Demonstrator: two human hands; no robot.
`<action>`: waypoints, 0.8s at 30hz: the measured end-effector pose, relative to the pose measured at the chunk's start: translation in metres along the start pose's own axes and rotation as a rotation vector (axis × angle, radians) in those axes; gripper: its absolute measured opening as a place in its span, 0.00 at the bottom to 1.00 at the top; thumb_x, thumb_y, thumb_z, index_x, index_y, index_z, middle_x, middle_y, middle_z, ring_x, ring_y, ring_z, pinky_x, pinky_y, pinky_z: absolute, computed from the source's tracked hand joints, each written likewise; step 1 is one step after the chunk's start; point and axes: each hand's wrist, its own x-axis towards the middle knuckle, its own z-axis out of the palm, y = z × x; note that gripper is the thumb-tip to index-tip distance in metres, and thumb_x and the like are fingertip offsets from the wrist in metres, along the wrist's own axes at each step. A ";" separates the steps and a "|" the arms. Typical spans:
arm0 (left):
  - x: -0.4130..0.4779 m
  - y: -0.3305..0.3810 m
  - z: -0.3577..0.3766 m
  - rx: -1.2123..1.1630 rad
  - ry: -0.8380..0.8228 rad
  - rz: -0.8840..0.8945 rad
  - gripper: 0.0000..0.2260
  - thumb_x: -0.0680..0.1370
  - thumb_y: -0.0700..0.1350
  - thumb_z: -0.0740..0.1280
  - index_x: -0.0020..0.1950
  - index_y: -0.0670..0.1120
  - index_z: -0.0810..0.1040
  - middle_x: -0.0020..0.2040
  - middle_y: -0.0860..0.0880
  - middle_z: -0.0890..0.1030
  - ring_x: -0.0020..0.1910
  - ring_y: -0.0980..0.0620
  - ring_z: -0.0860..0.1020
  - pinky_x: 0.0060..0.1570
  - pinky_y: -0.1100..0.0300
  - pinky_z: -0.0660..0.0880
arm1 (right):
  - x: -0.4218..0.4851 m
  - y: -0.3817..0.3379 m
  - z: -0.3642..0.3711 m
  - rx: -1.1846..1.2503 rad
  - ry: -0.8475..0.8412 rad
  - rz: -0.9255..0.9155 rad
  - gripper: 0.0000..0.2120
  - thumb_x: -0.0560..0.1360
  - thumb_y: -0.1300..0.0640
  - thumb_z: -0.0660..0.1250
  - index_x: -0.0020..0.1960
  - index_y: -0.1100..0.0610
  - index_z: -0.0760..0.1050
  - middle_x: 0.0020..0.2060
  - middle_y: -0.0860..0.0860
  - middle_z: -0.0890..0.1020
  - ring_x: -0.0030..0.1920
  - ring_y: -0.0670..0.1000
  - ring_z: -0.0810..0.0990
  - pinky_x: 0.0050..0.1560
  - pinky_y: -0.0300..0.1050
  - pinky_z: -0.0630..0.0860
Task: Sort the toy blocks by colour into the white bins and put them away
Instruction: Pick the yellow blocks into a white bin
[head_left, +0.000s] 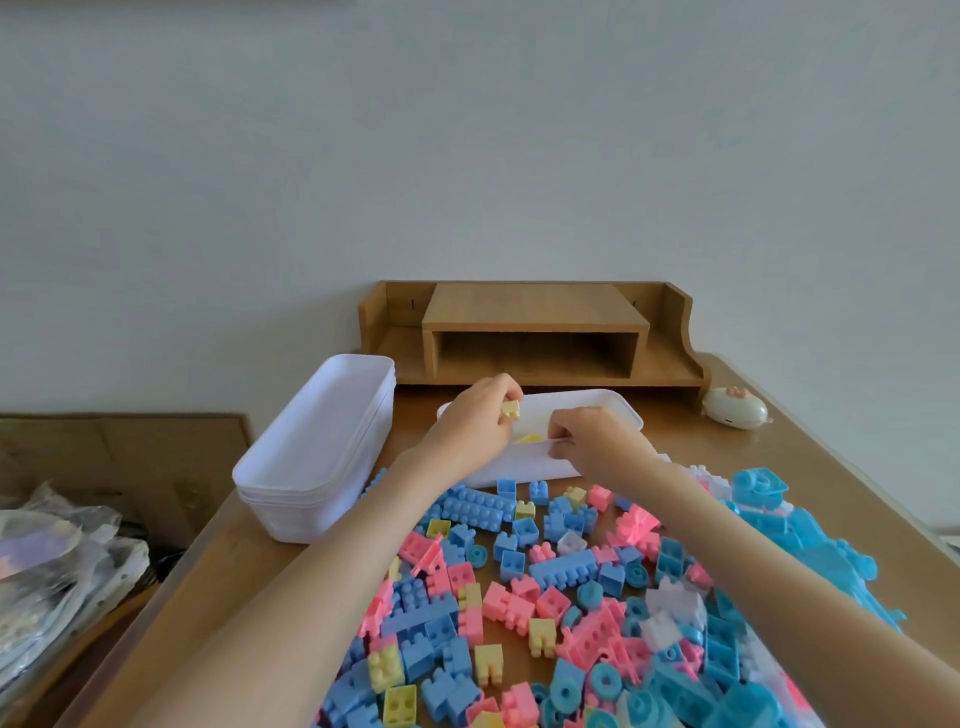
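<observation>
Left hand (480, 421): pinches a yellow block (510, 409) above the open bin (587, 397), far centre.
Right hand (587, 439): curled on that bin's near rim.
Block pile (545, 597): near, colours mixed, mostly unsorted.
Stacked bins (311, 452): left, seemingly unused.
Progress: barely begun, I judge; only yellow pieces (530, 439) binned.

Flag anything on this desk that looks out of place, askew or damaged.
Nothing looks damaged. The stacked white bins sit at a slant to the desk, close to its left edge. The block heap is spread wide, reaching toward the right edge.
</observation>
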 end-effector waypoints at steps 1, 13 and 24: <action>0.004 -0.001 0.005 0.005 -0.030 -0.004 0.11 0.79 0.38 0.61 0.61 0.47 0.71 0.60 0.49 0.74 0.55 0.55 0.73 0.48 0.66 0.70 | -0.002 0.002 -0.001 0.029 0.002 -0.024 0.07 0.78 0.56 0.62 0.55 0.52 0.73 0.48 0.50 0.79 0.44 0.48 0.78 0.47 0.41 0.79; -0.020 0.005 0.004 0.210 0.120 0.128 0.08 0.81 0.43 0.57 0.53 0.46 0.76 0.49 0.50 0.73 0.49 0.54 0.71 0.46 0.64 0.71 | -0.034 0.006 -0.002 -0.043 -0.198 -0.112 0.13 0.79 0.60 0.60 0.61 0.51 0.73 0.58 0.49 0.77 0.52 0.49 0.77 0.53 0.40 0.76; -0.047 0.017 0.022 0.357 -0.339 0.004 0.11 0.80 0.46 0.60 0.60 0.49 0.76 0.56 0.48 0.78 0.54 0.49 0.74 0.53 0.58 0.69 | -0.047 0.000 -0.005 0.065 -0.127 -0.071 0.13 0.76 0.59 0.62 0.60 0.51 0.73 0.57 0.49 0.77 0.50 0.48 0.76 0.52 0.40 0.76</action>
